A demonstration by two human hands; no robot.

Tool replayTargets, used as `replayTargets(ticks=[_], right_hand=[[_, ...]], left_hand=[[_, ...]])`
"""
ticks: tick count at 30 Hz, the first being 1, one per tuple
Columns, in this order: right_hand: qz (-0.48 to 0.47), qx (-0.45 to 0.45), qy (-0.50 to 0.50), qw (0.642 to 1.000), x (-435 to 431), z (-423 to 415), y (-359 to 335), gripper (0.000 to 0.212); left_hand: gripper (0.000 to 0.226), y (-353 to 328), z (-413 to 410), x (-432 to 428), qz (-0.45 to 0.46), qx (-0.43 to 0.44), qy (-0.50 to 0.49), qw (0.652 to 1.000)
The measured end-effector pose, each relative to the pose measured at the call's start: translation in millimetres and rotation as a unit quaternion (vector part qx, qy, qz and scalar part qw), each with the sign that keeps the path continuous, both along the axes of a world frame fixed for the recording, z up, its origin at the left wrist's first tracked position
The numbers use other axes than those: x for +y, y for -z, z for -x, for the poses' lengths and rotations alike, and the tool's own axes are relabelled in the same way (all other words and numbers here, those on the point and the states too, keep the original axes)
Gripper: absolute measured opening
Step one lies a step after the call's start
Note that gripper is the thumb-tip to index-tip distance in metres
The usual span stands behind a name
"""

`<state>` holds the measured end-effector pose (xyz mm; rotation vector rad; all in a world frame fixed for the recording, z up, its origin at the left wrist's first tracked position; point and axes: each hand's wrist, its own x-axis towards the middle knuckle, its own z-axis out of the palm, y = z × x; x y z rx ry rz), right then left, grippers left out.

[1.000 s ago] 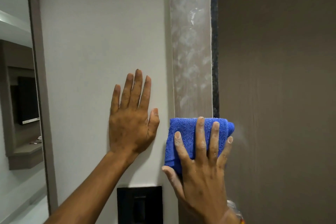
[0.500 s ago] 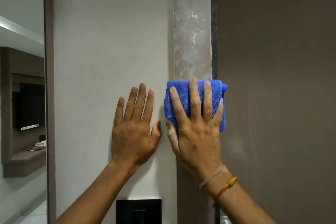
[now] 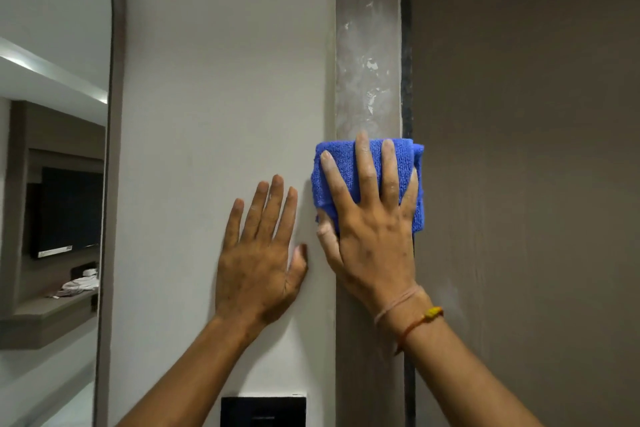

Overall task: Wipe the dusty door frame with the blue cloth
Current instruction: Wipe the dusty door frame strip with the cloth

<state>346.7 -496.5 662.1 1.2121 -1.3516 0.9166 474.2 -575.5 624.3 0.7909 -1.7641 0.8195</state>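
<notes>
A vertical brown door frame [image 3: 369,55] runs down the middle, smeared with white dust above the cloth and cleaner below it. My right hand [image 3: 372,236] presses a folded blue cloth [image 3: 408,177] flat against the frame, fingers spread over it. My left hand [image 3: 259,260] lies flat on the white wall [image 3: 225,80] just left of the frame, fingers apart, holding nothing.
The brown door [image 3: 526,149] fills the right side. A dark strip [image 3: 406,80] separates frame and door. A black switch plate [image 3: 263,411] sits low on the wall. At the left a framed mirror [image 3: 52,184] reflects a room.
My right hand slid the blue cloth up the frame, leaving the lower part cleaner. My left hand stayed flat on the wall.
</notes>
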Motion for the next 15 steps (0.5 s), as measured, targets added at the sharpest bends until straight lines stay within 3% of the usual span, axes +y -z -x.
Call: replayTargets(ticks=[4, 7, 11, 15], right_hand=[[-0.016, -0.052, -0.025, 0.998, 4.5, -8.1, 29.2, 0.062], [-0.029, -0.053, -0.026, 0.998, 5.4, -7.7, 35.5, 0.065], [-0.017, -0.023, 0.005, 1.000, 1.9, -3.2, 31.6, 0.059], [0.000, 0.019, 0.025, 1.000, -2.0, 2.0, -1.6, 0.068]], left_hand=[[0.066, -38.9, -7.4, 0.6, -0.012, 0.063, 0.033, 0.997], [0.066, -52.2, -7.8, -1.7, -0.004, 0.056, 0.014, 0.998], [0.068, -50.2, -7.6, -5.0, 0.006, 0.050, 0.008, 0.999], [0.069, -50.0, -8.5, -6.2, 0.014, 0.047, 0.009, 0.999]])
